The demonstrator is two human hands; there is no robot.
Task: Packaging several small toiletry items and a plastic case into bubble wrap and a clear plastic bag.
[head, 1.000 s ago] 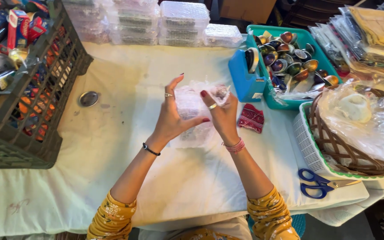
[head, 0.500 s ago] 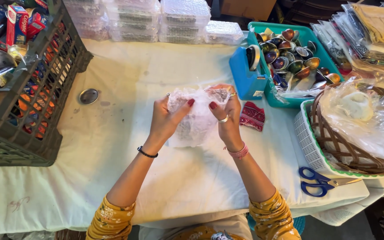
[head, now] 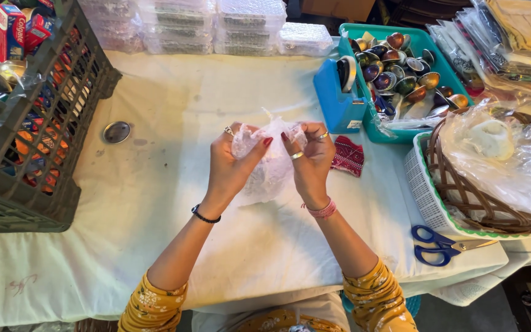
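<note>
Clear bag (head: 270, 161) pinched between both hands (top edge).

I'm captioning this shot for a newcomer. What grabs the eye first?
At centre, the left hand and right hand pinch a crumpled clear plastic bag above the white tablecloth. At upper right sits a teal tray of shiny capsules; blue scissors lie at lower right.

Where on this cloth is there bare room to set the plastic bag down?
Bare cloth lies between the dark crate and the left hand, past the small metal lid; more lies near the front edge, between the forearms. The right side is crowded: blue scissors, wicker basket, teal tray, red pouch.
</note>
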